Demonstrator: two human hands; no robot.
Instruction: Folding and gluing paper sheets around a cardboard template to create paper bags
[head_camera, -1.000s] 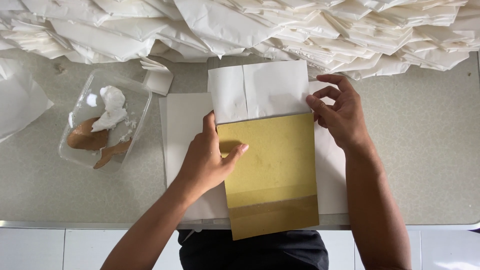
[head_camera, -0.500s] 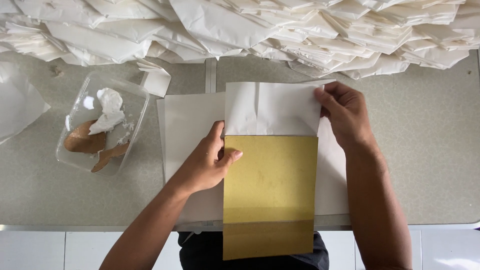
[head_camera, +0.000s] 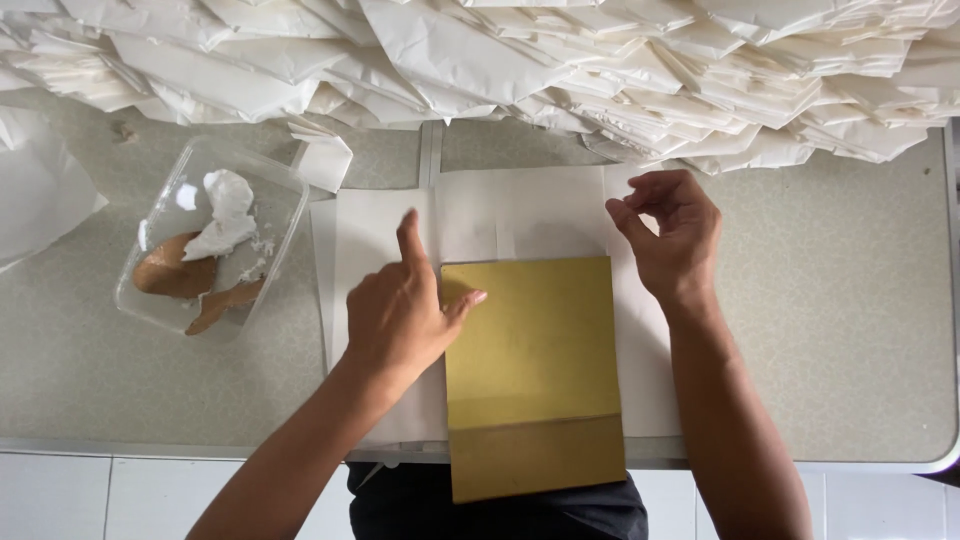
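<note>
Gold card (head_camera: 530, 350) between left hand (head_camera: 400, 315), thumb on its edge, and right hand (head_camera: 672, 235), fingers loosely curled, empty.

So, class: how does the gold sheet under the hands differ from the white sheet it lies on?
The gold sheet is yellow-gold; the white sheet is plain white. The gold sheet lies on top and overhangs the table's near edge, while the white sheet lies beneath, showing beyond its far edge. The left hand touches the gold sheet; the right hand hovers over the white sheet. Both lie flat.
</note>
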